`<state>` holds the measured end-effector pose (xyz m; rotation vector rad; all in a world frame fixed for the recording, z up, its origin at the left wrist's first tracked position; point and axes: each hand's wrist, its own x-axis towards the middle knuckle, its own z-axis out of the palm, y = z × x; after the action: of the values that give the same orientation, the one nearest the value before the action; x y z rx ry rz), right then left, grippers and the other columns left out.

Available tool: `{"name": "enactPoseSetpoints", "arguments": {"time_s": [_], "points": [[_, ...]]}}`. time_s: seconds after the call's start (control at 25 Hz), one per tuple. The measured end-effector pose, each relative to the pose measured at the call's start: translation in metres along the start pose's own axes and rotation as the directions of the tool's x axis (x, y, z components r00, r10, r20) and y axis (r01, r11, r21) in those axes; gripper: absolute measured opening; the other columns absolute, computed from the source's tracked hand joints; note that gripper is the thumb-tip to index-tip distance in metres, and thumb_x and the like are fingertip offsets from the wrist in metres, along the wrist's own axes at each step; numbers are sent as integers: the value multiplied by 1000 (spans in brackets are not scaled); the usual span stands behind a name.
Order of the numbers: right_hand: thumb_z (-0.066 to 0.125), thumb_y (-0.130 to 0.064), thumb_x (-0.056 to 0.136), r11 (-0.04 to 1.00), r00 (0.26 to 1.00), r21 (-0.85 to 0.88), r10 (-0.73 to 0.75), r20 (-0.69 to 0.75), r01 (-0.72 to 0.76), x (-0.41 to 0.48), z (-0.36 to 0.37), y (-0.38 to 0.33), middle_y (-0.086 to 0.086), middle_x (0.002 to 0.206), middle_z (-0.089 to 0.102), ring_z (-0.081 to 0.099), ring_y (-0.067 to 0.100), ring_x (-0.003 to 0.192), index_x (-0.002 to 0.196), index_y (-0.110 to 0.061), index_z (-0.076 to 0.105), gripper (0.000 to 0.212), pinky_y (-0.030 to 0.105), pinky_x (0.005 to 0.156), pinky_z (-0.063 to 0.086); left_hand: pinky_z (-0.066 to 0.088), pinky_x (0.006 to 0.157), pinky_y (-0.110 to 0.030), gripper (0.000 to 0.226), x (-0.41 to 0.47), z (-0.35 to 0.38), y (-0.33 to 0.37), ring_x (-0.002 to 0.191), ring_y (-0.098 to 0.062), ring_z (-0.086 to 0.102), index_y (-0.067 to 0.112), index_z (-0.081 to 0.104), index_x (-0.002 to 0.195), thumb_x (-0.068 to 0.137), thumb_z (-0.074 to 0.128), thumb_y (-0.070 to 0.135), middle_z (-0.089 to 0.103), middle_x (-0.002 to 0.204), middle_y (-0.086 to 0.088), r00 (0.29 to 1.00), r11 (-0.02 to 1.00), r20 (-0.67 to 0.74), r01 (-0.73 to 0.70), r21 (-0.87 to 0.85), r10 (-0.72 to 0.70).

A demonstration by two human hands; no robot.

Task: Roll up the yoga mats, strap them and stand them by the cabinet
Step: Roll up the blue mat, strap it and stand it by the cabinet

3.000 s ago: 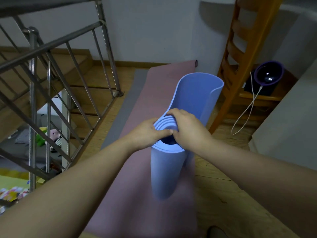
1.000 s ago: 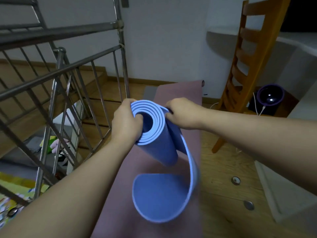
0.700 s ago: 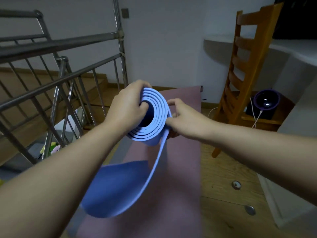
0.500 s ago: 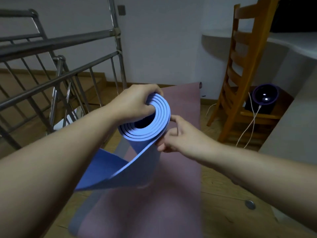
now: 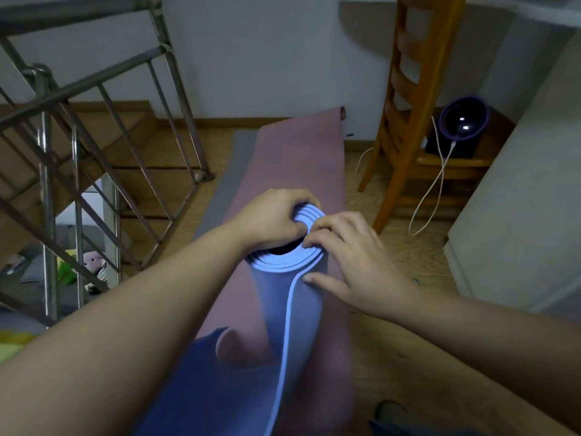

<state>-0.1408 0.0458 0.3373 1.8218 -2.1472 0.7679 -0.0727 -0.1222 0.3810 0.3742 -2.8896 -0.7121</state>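
A blue yoga mat (image 5: 292, 297) stands nearly upright in front of me, rolled at the top, with its loose tail spreading over the floor at the lower left. My left hand (image 5: 270, 220) grips the far rim of the roll, fingers curled into the hollow core. My right hand (image 5: 349, 256) lies on the near right side of the roll, fingertips on the rim and thumb against the loose outer edge. Under it, a pink yoga mat (image 5: 298, 162) lies flat on the floor, reaching to the wall. A grey mat (image 5: 234, 165) shows along its left edge.
A metal stair railing (image 5: 103, 143) guards the stairwell on the left. A wooden chair (image 5: 408, 114) stands at the right with a dark round device (image 5: 463, 121) and a white cable (image 5: 437, 184) on its seat. A white cabinet or wall (image 5: 518, 199) fills the right.
The roll has swung from tilted in the air to nearly upright and lower. My right hand moved from under the roll up onto its rim and side. The loose tail dropped onto the floor.
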Motion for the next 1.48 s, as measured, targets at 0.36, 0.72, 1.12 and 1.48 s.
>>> {"name": "enactPoseSetpoints", "arguments": {"time_s": [0.36, 0.72, 1.12, 1.48], "points": [[60, -48, 84, 979, 935, -62, -164, 313, 192, 32, -7, 14, 2, 108, 57, 36, 25, 121, 103, -15, 58, 38, 36, 102, 34, 33, 102, -27, 64, 3, 1, 3, 127, -27, 44, 16, 34, 144, 87, 62, 22, 38, 142, -13, 961, 963, 63, 268, 32, -270], [62, -43, 87, 940, 911, -103, 341, 232, -326, -14, -67, 27, 12, 137, 45, 19, 18, 143, 121, -16, 53, 44, 39, 104, 38, 15, 112, -55, 59, -72, 28, 90, 117, -29, 52, 20, 26, 142, 90, 53, 22, 56, 127, -5, 977, 763, 54, 128, 633, -208], [58, -44, 89, 873, 850, -259, 472, 234, -414, -136, -136, 4, 5, 138, 45, 18, 18, 142, 121, -22, 51, 39, 40, 99, 43, 28, 68, -35, 22, -78, 96, 139, 69, -28, 52, 14, 56, 70, 74, 36, 8, 50, 64, -3, 834, 634, -126, -301, 712, 538], [54, -51, 89, 777, 746, -340, 618, 249, -530, -193, -152, -2, 4, 138, 44, 11, 15, 144, 125, -24, 48, 45, 39, 92, 45, 46, 81, -37, 30, -99, 115, 190, 96, -24, 54, 17, 52, 118, 91, 45, 28, 46, 114, -2, 992, 995, 116, -63, 79, 54]]}}
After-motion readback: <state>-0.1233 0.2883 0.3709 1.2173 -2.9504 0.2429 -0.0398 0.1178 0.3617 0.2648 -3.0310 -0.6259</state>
